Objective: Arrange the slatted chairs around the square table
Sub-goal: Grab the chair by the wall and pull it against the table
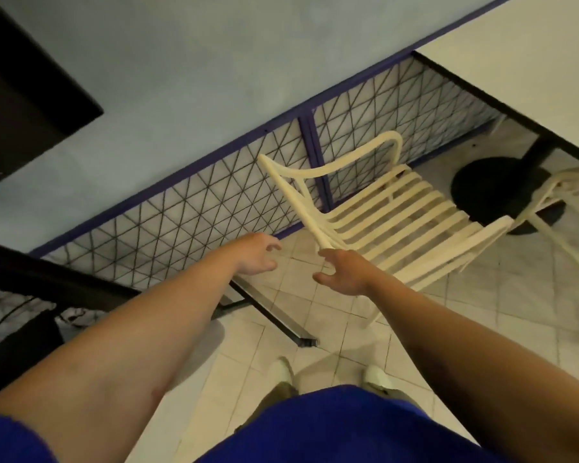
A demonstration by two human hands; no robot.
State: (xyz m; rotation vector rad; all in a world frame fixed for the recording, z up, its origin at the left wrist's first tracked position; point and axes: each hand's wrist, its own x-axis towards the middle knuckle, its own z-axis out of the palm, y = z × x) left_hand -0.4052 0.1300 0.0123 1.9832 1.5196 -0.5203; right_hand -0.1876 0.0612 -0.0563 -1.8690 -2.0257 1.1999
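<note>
At the far left a dark panel [30, 95] hangs on the pale blue wall [188, 61], and below it a dark piece of furniture [47, 279] with a metal leg [274, 315] juts into view. Along the foot of the wall runs a band of white tiles crossed by dark diagonal lines [168, 225], framed in purple.

The left hand [256, 253] reaches forward over the tiled floor [315, 329], fingers spread and loosely curled, holding nothing and well short of the chair. Just beside it, the right hand [343, 272] is also spread, empty, its fingertips near the lower end of the chair's back rail; whether they touch it cannot be told.

The cream slatted chair [401, 215] stands between the tiled wall band and the person, its seat facing right, toward the bench. Its curved armrest [358, 158] rises against the wall tiles.

At the right, the white square bench [532, 71] with a dark edge fills the upper corner, carried on a black post with a round black base [492, 185]. The chair's front edge lies near that base. A second cream chair [562, 198] shows partly at the right edge, blurred.

At the bottom, a blue shirt [331, 429] and two pale shoes [376, 377] are visible.
</note>
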